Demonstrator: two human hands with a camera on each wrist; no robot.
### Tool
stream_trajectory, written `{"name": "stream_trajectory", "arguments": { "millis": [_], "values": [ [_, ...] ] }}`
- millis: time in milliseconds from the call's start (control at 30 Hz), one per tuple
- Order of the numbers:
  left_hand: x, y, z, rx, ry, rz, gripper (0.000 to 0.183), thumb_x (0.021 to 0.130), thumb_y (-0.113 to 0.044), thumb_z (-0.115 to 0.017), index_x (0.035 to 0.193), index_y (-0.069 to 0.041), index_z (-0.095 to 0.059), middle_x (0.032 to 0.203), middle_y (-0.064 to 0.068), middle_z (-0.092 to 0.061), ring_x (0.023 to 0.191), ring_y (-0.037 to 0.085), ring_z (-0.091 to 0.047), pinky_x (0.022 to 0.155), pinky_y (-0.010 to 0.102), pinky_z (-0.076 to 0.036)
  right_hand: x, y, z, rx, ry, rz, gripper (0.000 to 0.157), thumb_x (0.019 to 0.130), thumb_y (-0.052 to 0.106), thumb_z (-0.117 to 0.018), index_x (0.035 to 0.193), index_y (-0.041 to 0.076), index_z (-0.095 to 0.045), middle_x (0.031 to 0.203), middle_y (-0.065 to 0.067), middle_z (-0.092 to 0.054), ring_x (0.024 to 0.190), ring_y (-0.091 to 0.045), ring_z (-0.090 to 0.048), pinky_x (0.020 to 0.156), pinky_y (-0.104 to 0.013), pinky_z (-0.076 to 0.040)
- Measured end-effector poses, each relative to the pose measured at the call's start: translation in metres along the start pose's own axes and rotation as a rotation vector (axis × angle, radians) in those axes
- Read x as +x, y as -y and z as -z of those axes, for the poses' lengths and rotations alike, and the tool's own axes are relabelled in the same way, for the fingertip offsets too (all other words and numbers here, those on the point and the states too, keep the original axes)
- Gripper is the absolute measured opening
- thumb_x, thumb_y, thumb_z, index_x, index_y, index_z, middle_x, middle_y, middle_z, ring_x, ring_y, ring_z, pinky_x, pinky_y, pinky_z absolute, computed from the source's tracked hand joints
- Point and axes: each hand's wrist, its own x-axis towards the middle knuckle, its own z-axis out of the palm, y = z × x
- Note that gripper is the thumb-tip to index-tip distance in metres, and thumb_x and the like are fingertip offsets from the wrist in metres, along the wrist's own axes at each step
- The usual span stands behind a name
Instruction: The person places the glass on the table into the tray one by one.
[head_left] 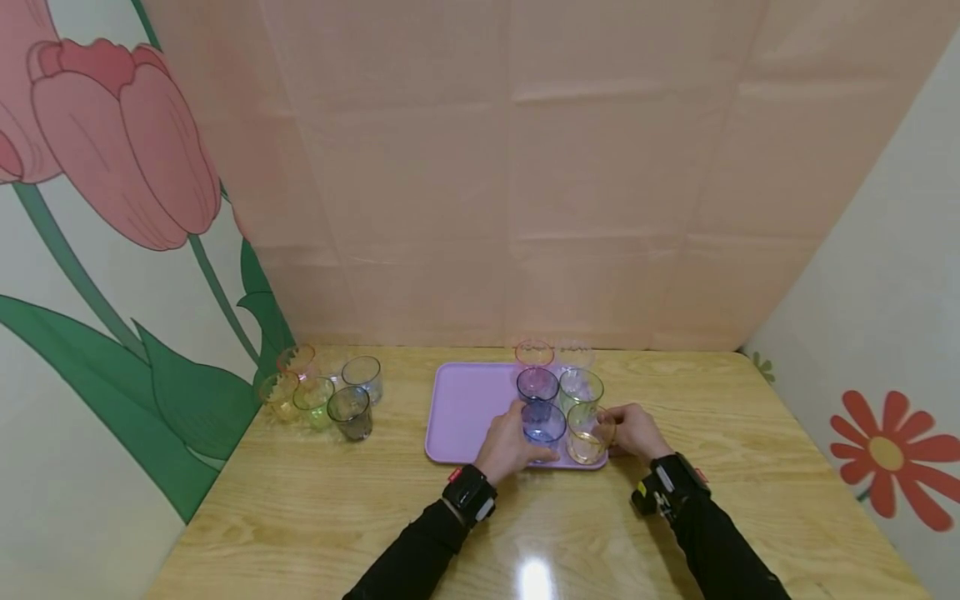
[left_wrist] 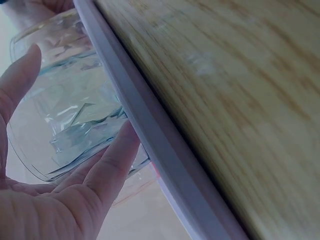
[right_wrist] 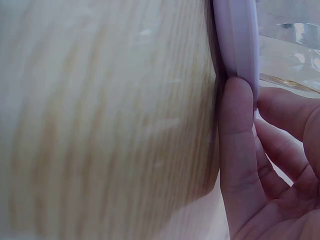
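Observation:
My left hand (head_left: pixel 510 446) curves round a blue glass (head_left: pixel 544 425) at the front of the purple tray (head_left: pixel 465 408). In the left wrist view the thumb (left_wrist: pixel 22 75) and fingers (left_wrist: pixel 107 167) lie on either side of clear glass walls, close to the tray rim. At the tray's right front corner is my right hand (head_left: pixel 633 429), beside a yellow glass (head_left: pixel 588 450). The right wrist view shows its thumb (right_wrist: pixel 239 120) against the outside of the rim and the index finger at the inner side, pinching the edge.
Behind these two on the tray stand a dark purple glass (head_left: pixel 537 385), a green glass (head_left: pixel 582 387), a pink-rimmed glass (head_left: pixel 534 354) and a clear glass (head_left: pixel 576 356). Several more coloured glasses, including a dark grey one (head_left: pixel 351 412), cluster on the wooden table (head_left: pixel 300 517) at left.

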Motion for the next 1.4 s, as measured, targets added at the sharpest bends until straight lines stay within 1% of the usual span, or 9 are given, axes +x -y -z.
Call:
{"name": "stream_trajectory", "arguments": {
  "millis": [500,767,833,933,1033,1133,1233,1300,1400],
  "values": [
    [0.000,0.000,0.001,-0.020,0.002,-0.013,0.098,0.065,-0.039,-0.097,0.140,-0.001,-0.048,0.133,0.019,-0.063,0.119,0.030,-0.062,0.098,0.040,-0.052,0.000,0.001,-0.001,-0.024,-0.007,-0.009,0.031,0.087,0.003,-0.074,0.113,-0.013,-0.069,0.101,-0.018,-0.068,0.073,-0.018,-0.067,0.062,-0.038,-0.061],
    [-0.002,0.003,0.010,-0.035,0.013,-0.062,0.089,0.064,-0.038,-0.098,0.132,-0.004,-0.051,0.125,0.013,-0.064,0.113,0.024,-0.062,0.096,0.037,-0.052,0.001,0.001,-0.001,-0.019,-0.007,-0.031,0.030,0.088,0.004,-0.074,0.113,-0.011,-0.070,0.101,-0.016,-0.067,0.074,-0.017,-0.067,0.062,-0.037,-0.061],
    [-0.002,0.004,0.014,-0.051,0.024,-0.080,0.085,0.066,-0.033,-0.098,0.131,-0.003,-0.052,0.124,0.012,-0.064,0.111,0.023,-0.062,0.094,0.036,-0.053,0.001,0.001,-0.001,-0.022,-0.005,-0.029,0.029,0.088,0.004,-0.074,0.112,-0.011,-0.070,0.101,-0.016,-0.067,0.074,-0.017,-0.067,0.062,-0.038,-0.061],
    [-0.003,0.006,0.021,-0.069,0.036,-0.103,0.080,0.068,-0.019,-0.096,0.133,-0.002,-0.052,0.124,0.014,-0.064,0.110,0.026,-0.063,0.092,0.036,-0.053,0.001,0.001,0.000,-0.024,-0.008,-0.031,0.027,0.088,0.003,-0.073,0.111,-0.011,-0.070,0.101,-0.017,-0.068,0.074,-0.017,-0.067,0.062,-0.038,-0.061],
    [-0.003,0.009,0.028,-0.054,0.053,-0.133,0.081,0.068,-0.007,-0.093,0.136,0.000,-0.051,0.127,0.016,-0.063,0.110,0.030,-0.064,0.091,0.038,-0.054,0.001,0.000,0.000,-0.029,-0.010,-0.038,0.027,0.088,0.003,-0.073,0.112,-0.010,-0.071,0.101,-0.016,-0.068,0.074,-0.017,-0.067,0.063,-0.038,-0.061],
    [-0.003,0.012,0.034,-0.017,0.073,-0.160,0.083,0.068,-0.002,-0.090,0.140,0.000,-0.049,0.131,0.018,-0.061,0.111,0.030,-0.063,0.092,0.038,-0.053,0.000,0.001,0.000,-0.027,-0.009,-0.041,0.027,0.088,0.003,-0.073,0.112,-0.010,-0.070,0.100,-0.016,-0.068,0.073,-0.018,-0.067,0.062,-0.038,-0.061],
    [-0.004,0.015,0.040,0.007,0.083,-0.170,0.080,0.069,0.003,-0.084,0.141,-0.001,-0.049,0.132,0.019,-0.061,0.112,0.029,-0.063,0.092,0.037,-0.053,0.001,0.001,0.000,-0.026,-0.006,-0.036,0.028,0.087,0.003,-0.073,0.111,-0.011,-0.070,0.100,-0.016,-0.068,0.073,-0.017,-0.067,0.062,-0.038,-0.061],
    [-0.005,0.018,0.045,0.020,0.078,-0.169,0.075,0.071,0.005,-0.078,0.140,-0.001,-0.050,0.131,0.018,-0.062,0.112,0.029,-0.064,0.092,0.037,-0.053,0.001,0.000,0.001,-0.025,-0.006,-0.035,0.028,0.087,0.003,-0.074,0.111,-0.010,-0.070,0.100,-0.016,-0.068,0.073,-0.017,-0.067,0.062,-0.038,-0.061],
    [-0.007,0.022,0.052,0.011,0.043,-0.179,0.068,0.073,0.005,-0.074,0.137,0.002,-0.053,0.127,0.020,-0.063,0.112,0.032,-0.064,0.094,0.040,-0.053,0.002,-0.001,0.001,-0.035,-0.001,-0.035,0.028,0.088,0.005,-0.074,0.112,-0.010,-0.070,0.100,-0.015,-0.067,0.074,-0.017,-0.067,0.063,-0.037,-0.061]
  ]
}}
